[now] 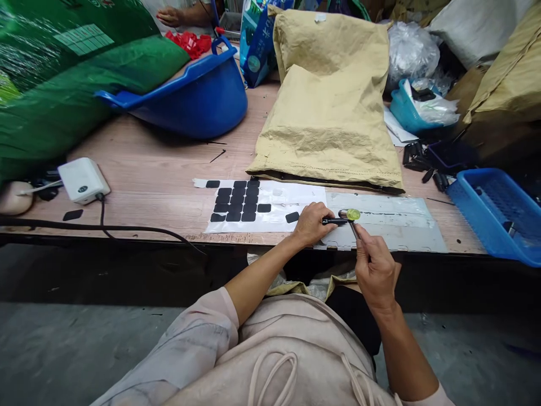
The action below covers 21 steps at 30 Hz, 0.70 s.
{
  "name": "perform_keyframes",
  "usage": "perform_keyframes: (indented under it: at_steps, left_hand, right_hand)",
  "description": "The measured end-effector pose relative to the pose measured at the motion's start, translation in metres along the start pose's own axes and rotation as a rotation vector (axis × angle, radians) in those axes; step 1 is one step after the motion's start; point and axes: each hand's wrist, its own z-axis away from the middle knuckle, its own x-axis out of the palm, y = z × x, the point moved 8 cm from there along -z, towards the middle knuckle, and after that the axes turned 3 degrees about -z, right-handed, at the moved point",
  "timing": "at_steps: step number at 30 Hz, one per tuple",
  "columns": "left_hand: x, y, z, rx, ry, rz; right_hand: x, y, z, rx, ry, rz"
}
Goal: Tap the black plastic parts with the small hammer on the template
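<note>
My left hand [313,224] is closed on a slim black part [337,221] that points right over a grey plate [391,211]. My right hand [376,265] grips the thin handle of a small hammer [350,215] with a yellow-green end. The hammer head lies just above the black part's right end; whether they touch, I cannot tell. Left of my left hand, several black rounded pads [237,202] sit in rows on a white sheet [281,194]. One loose pad [292,217] is near my left wrist.
A large tan bag [325,118] stands behind the sheet. A blue basin [190,96] and a green sack [84,84] are at the left, with a white box [83,179] and cable. A blue basket [501,211] sits at the right edge. Another person's hand [169,17] shows at the back.
</note>
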Motion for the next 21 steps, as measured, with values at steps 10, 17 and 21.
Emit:
perform_keyframes:
  at_steps: [10,17,21]
  left_hand:
    - [0.000,0.001,-0.001,-0.017,0.004,0.004]
    - [0.000,0.001,0.000,-0.022,0.012,0.015]
    - [0.000,0.000,0.001,-0.019,0.020,0.012]
  right_hand:
    - [-0.004,0.008,-0.002,0.011,0.025,0.095]
    - [-0.004,0.028,-0.004,0.136,-0.028,0.059]
    - [-0.020,0.056,-0.016,0.200,0.029,0.166]
